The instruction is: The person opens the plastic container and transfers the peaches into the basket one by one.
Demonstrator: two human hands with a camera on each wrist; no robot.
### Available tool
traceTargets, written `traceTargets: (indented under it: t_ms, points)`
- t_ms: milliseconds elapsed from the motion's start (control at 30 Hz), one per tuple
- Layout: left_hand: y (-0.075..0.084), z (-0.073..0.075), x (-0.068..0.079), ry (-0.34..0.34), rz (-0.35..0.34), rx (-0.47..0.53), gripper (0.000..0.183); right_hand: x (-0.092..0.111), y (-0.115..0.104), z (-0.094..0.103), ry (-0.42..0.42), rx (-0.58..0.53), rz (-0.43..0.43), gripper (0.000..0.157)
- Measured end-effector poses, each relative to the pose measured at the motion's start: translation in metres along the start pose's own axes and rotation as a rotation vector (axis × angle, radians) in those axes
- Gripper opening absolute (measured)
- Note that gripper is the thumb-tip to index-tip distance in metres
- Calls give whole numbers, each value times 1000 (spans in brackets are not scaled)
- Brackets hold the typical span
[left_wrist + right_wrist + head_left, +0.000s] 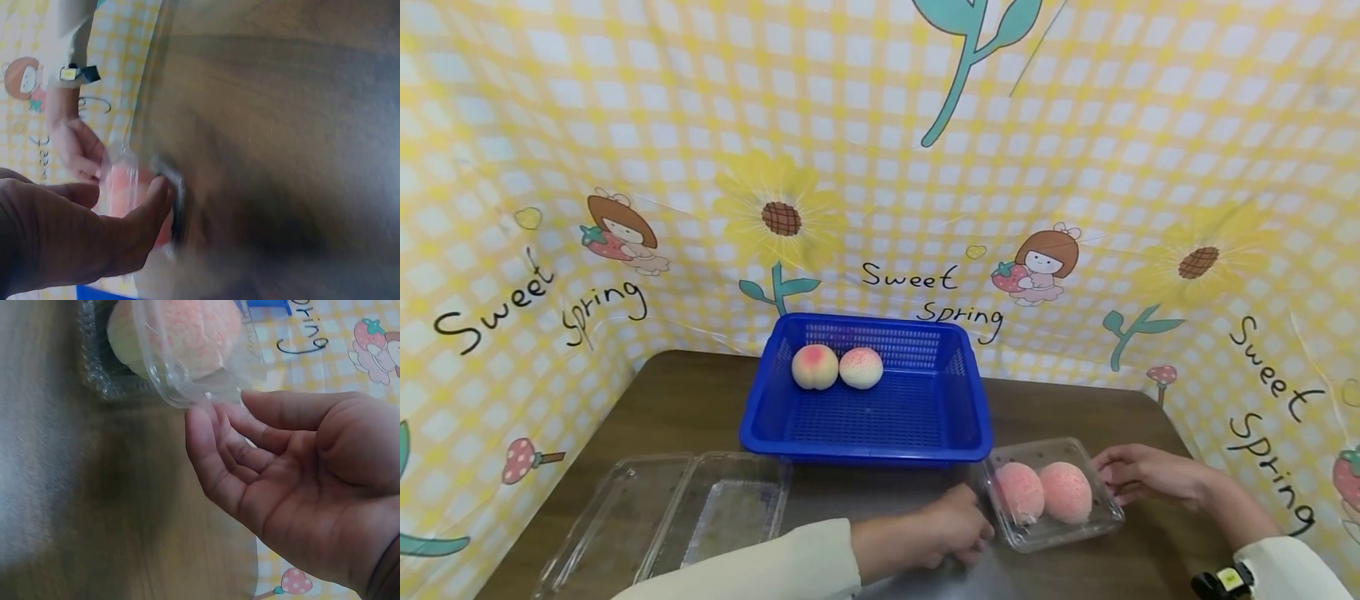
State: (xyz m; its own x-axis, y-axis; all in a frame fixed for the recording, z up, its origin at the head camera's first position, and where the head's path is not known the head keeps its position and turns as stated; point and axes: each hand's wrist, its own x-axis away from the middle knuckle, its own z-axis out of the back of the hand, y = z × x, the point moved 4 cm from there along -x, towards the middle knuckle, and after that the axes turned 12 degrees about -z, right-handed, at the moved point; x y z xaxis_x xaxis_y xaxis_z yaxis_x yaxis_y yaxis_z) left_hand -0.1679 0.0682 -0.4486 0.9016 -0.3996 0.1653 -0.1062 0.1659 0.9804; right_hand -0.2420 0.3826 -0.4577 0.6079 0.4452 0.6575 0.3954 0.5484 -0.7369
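"Starting with the clear box [1052, 537], where does it sit?"

"On the brown table [1138, 417], just off the near right corner of the blue basket [865, 454], with two pink peaches [1067, 493] side by side inside."

"And the lid [187, 394]?"

"Over the peaches, its rim pinched at the right end by the thumb and fingertips of the right hand [300, 462]."

"Is the left hand [951, 527] bracing the other end?"

"Not that I can see. Its fingers are loosely bent beside it, nothing held; whether one touches the plastic I can't tell."

"So what worries you?"

"A sideways tug, mostly. With no firm hold opposite, the box could slide or tip, rolling the fruit into a wall. The rim looks thin and slick too, so that fingertip pinch could slip and let the lid spring askew. Pressing hard might buckle it."

"Anything to bump?"

"The basket, with two paler peaches [815, 367] in it. Another clear container [666, 518] lies unfolded, well off leftward."
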Motion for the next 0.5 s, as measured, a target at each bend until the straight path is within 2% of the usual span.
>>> traceTargets:
  t_ms: [133, 267, 400, 500]
  points:
    - [-4, -11, -8, 69, -12, 127, 22, -2, -2, -7, 17, -22, 1, 35]
    - [-9, -15, -15, 131, 12, 235, 30, -3, 0, -11, 24, -40, -5, 35]
    - [-16, -15, -19, 189, 15, 299, 23, -3, 2, -13, 3, -45, -3, 32]
    - [-19, -14, -20, 200, 3, 311, 16, -4, 2, -15, -29, -49, -1, 29]
